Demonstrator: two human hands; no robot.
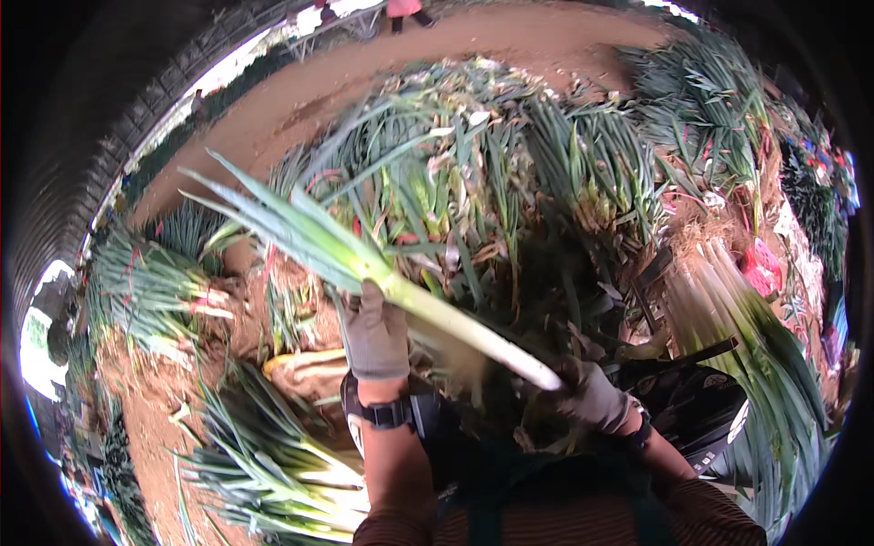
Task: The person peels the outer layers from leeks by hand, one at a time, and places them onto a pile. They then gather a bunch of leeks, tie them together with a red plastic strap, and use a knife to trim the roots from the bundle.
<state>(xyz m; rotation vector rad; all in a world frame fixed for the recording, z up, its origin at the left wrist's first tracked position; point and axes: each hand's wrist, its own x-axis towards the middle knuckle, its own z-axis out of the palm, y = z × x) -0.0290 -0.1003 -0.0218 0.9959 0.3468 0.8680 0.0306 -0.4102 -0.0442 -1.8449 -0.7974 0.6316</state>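
Observation:
A long green onion [455, 320] lies slantwise in front of me, its leaves fanning to the upper left and its clean white root end at the lower right. My left hand [377, 335], in a grey glove, is closed around the stalk just below where the leaves spread. At the white end, my gloved right hand [594, 399] is closed, its fingers partly in shadow. On my right lies a stack of unpeeled green onions [728, 309] with brown roots, pointing away from me. Near my left forearm is a pile of green onions [291, 464] with white stalks.
Leaf trimmings [446, 191] heap up ahead of me. Bundles with red ties [155, 282] lie at the left, and more onions [701, 100] at the far right. A dark strap or bar [683, 357] crosses near my right hand. Beyond runs a dirt path [510, 32] with a person.

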